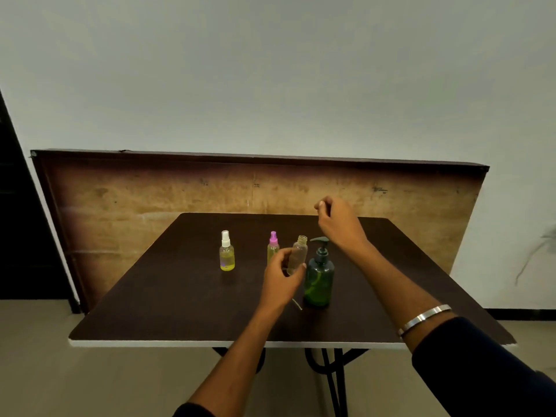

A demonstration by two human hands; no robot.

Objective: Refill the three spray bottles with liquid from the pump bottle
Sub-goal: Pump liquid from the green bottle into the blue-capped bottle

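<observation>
Dark brown laminate covers the worktop (150,296), with a worn wooden board (150,191) leaning on the wall behind it. On it, the green pump bottle (319,278) stands upright right of centre, its nozzle pointing left. Just beside it on the left is the uncapped spray bottle (298,254), clear and seemingly empty, tilted slightly. The left hand (281,279) curls thumb and fingers round this bottle's lower body, a grasping grip. The pink-topped spray bottle (273,248) stands just behind that hand, and the white-topped spray bottle (226,252) stands well apart to the left; both hold yellowish liquid. The right hand (338,222) hovers above and behind the pump, fingers curled; whether they pinch anything I cannot tell. A thin pale tube (297,304) lies on the worktop by the pump bottle's base, probably from the removed sprayer.

Risks, as I judge them: the narrow open neck sits off the nozzle, so pumping could spill liquid. A one-handed press might tip the pump bottle. The loose tube could roll away or get contaminated.
</observation>
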